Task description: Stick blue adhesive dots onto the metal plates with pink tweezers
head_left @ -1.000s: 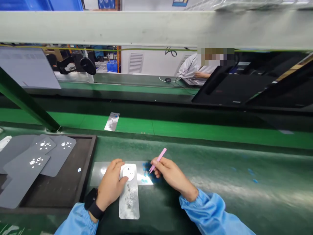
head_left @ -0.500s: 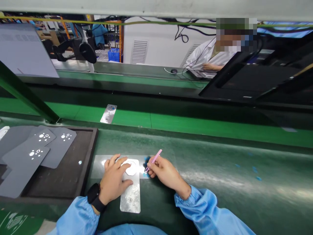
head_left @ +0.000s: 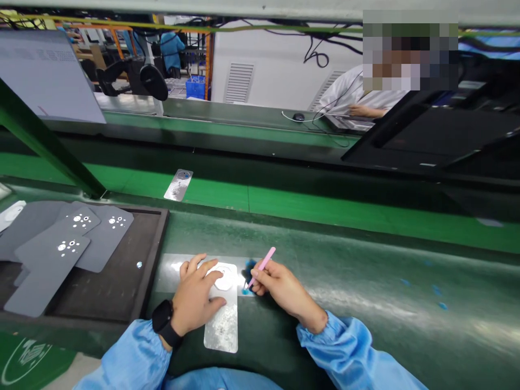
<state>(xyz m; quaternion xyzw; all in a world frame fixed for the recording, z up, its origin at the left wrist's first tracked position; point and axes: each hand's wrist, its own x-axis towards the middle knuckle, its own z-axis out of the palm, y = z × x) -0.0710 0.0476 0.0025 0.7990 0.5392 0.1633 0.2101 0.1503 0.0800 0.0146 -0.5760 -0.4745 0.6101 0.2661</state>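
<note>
A silvery phone-back-shaped plate [head_left: 222, 325] with a round camera area near its top lies on the green bench before me. My left hand [head_left: 197, 295] rests on its left side, fingers spread and thumb on the plate. Just right of the plate, my right hand [head_left: 280, 281] pinches pink tweezers [head_left: 264, 265], their tips pointing down at small blue pieces [head_left: 246, 291] beside a dark patch. Under the plate runs a clear strip [head_left: 173, 271] lying across the bench.
At left, a dark tray [head_left: 109, 292] holds several grey phone-shaped sheets [head_left: 52, 271]. Another silvery plate [head_left: 179, 185] lies on the green conveyor belt [head_left: 284, 208] beyond the bench. Blue scraps [head_left: 436, 290] dot the bench at right. A person in white [head_left: 345, 92] sits across.
The whole view has shifted slightly. My right hand has tilted the tweezers a little over the blue pieces; my left hand stays on the plate.
</note>
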